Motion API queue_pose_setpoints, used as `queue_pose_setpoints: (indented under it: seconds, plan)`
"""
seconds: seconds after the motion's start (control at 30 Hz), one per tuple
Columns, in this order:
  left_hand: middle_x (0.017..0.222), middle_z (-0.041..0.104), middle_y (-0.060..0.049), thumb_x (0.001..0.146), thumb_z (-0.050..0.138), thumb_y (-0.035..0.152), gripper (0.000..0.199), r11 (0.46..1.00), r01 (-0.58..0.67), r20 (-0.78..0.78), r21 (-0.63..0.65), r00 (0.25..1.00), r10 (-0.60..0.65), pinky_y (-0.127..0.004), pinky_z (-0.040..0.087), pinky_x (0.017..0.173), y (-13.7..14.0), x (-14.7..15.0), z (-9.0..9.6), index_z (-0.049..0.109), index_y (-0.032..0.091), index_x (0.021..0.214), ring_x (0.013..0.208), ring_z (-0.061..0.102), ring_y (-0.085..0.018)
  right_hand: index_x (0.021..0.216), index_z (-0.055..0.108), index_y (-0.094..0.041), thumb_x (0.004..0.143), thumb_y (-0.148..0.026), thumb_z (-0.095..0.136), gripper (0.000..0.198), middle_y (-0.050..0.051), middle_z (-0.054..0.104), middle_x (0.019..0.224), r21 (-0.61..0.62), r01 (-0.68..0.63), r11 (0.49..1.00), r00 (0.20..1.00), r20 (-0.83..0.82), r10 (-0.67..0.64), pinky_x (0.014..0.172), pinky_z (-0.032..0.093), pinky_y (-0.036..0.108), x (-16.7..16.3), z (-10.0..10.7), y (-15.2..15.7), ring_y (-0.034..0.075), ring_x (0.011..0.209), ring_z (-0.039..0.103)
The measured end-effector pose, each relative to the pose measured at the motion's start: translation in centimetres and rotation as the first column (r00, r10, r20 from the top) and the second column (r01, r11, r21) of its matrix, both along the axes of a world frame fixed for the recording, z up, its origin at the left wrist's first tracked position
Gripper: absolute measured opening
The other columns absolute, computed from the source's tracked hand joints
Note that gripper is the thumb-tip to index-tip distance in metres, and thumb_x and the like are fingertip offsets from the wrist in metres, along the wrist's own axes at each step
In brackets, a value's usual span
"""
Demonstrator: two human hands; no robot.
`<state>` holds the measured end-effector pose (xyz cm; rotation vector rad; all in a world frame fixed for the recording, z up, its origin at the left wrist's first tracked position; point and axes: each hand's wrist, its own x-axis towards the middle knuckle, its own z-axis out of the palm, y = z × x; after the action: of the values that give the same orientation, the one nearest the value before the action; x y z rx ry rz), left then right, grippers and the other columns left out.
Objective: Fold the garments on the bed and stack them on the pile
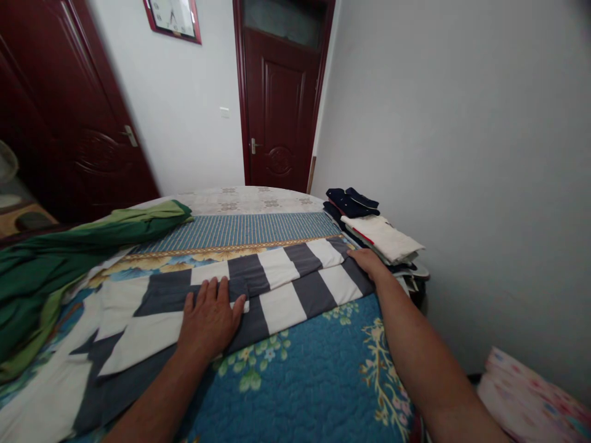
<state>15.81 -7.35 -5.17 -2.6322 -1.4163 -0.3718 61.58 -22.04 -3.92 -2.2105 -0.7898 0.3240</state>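
Bed point(295, 381): left hand point(210, 317) flat on striped cloth point(277, 283) (right hand point(367, 261) too).

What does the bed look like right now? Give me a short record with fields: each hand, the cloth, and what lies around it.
left hand: left hand flat, palm down, on the grey-and-white checked cloth
right hand: right hand pressed on the cloth's far right corner
cloth: spread across the blue floral quilt, partly folded
right of cloth: stack of folded clothes against the grey wall, navy pieces on top
left of cloth: crumpled green fabric
background: dark red door, shut
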Motion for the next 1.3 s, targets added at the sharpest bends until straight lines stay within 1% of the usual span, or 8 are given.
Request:
queue_pose_setpoints:
  seconds: [0.17,0.33,0.5,0.7,0.83,0.97,1.13,1.3]
  plan:
    - [0.167,0.047,-0.024,0.107,0.03,0.051,0.074,1.0,-0.008,-0.033,0.012,0.999,0.008,-0.063,0.03,0.125,0.1,0.0,0.0,0.047,0.004,0.162,0.157,0.039,-0.04,0.095,0.081,-0.012,0.093,-0.041,0.064,0.034,0.01,0.08,0.083,0.036,-0.02,0.999,0.998,-0.063,0.022,0.073,0.055,0.028,-0.2,-0.3,0.2,0.021,0.074,0.072]
    - [0.167,0.047,-0.024,0.107,0.032,0.052,0.074,1.0,-0.011,-0.038,0.013,0.999,0.011,-0.063,0.03,0.125,0.1,0.1,0.0,0.048,0.005,0.161,0.157,0.039,-0.041,0.099,0.082,-0.013,0.088,-0.034,0.071,0.027,0.008,0.081,0.085,0.057,-0.025,0.998,1.0,-0.008,0.025,0.083,0.057,0.03,-0.6,0.2,0.2,0.022,0.082,0.074]
    - [0.166,0.048,-0.025,0.107,0.033,0.053,0.074,1.0,-0.002,-0.015,0.015,1.0,0.003,-0.063,0.031,0.125,0.0,0.1,0.1,0.049,0.004,0.161,0.156,0.04,-0.041,0.11,0.081,-0.01,0.088,-0.032,0.069,0.033,0.013,0.082,0.106,0.032,-0.008,0.999,0.993,0.12,0.004,0.1,0.053,0.034,-1.2,0.7,0.2,0.025,0.104,0.074]
    - [0.166,0.047,-0.024,0.106,0.036,0.053,0.074,1.0,-0.017,0.018,-0.023,1.0,0.017,-0.063,0.028,0.126,-0.3,0.2,0.3,0.049,0.005,0.162,0.157,0.039,-0.042,0.121,0.076,-0.008,0.094,-0.031,0.064,0.037,0.019,0.077,0.124,-0.031,0.014,0.999,0.965,0.263,-0.005,0.106,0.05,0.036,-3.2,2.0,0.1,0.028,0.118,0.071]
    - [0.167,0.047,-0.025,0.106,0.036,0.053,0.075,0.999,-0.013,0.056,-0.035,0.998,0.015,-0.063,0.026,0.127,-0.4,0.2,0.4,0.049,0.006,0.162,0.158,0.038,-0.042,0.13,0.07,-0.011,0.101,-0.031,0.06,0.036,0.019,0.077,0.121,-0.114,0.041,0.993,0.87,0.492,0.02,0.103,0.049,0.035,-6.6,4.0,1.0,0.029,0.116,0.072]
    - [0.168,0.046,-0.024,0.106,0.035,0.054,0.076,0.998,-0.016,0.079,-0.059,0.997,0.021,-0.064,0.024,0.128,-0.6,0.1,0.5,0.048,0.005,0.162,0.158,0.037,-0.042,0.133,0.063,-0.016,0.107,-0.034,0.053,0.033,0.018,0.078,0.114,-0.265,0.053,0.963,0.744,0.653,0.139,0.094,0.051,0.036,-12.3,5.4,3.0,0.029,0.107,0.075]
    - [0.168,0.045,-0.025,0.106,0.037,0.055,0.076,0.998,-0.012,0.111,-0.061,0.994,0.019,-0.063,0.023,0.128,-0.8,0.0,0.4,0.048,0.005,0.162,0.159,0.035,-0.041,0.128,0.059,-0.016,0.109,-0.033,0.05,0.027,0.017,0.076,0.109,-0.438,-0.018,0.899,0.709,0.628,0.32,0.088,0.053,0.036,-19.7,4.1,6.2,0.029,0.103,0.076]
    - [0.168,0.045,-0.026,0.106,0.037,0.054,0.075,0.998,-0.01,0.134,-0.062,0.991,0.019,-0.063,0.022,0.128,-0.9,0.0,0.4,0.048,0.005,0.162,0.159,0.035,-0.042,0.129,0.058,-0.015,0.109,-0.02,0.037,0.029,0.02,0.071,0.124,-0.536,-0.06,0.842,0.682,0.594,0.427,0.085,0.056,0.037,-23.0,2.9,7.7,0.028,0.102,0.076]
